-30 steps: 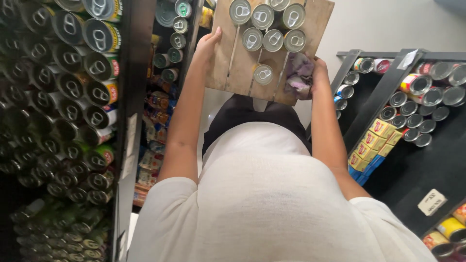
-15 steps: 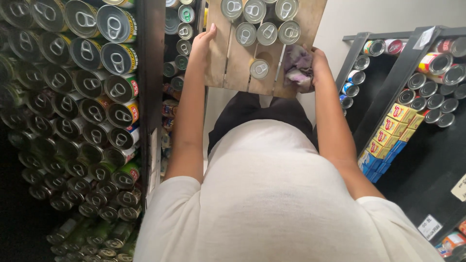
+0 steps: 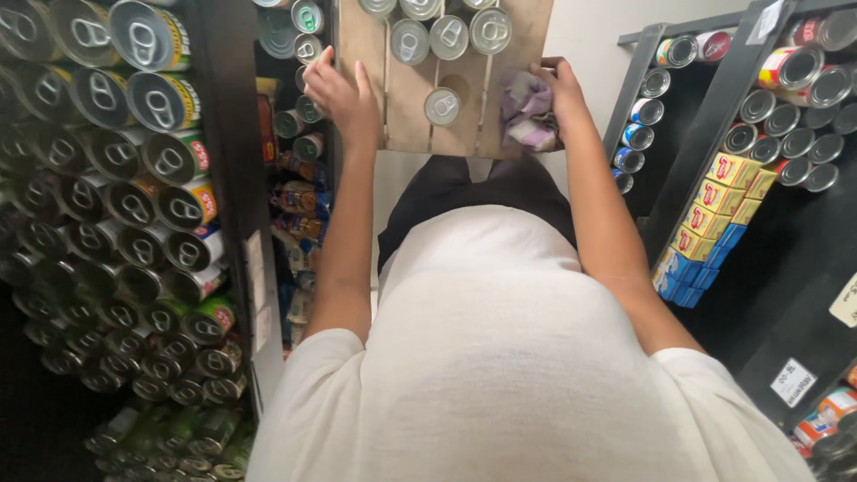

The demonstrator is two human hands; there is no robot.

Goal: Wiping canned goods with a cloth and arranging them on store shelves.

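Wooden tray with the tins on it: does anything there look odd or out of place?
One thing: a crumpled purple cloth is bunched under the right hand on the slatted wooden tray, beside the silver tins. The left hand grips the other edge. Nothing looks spilled.

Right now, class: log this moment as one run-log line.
left hand: grips crate edge | right hand: holds crate and cloth | crate: carries cans | shelves of cans both sides
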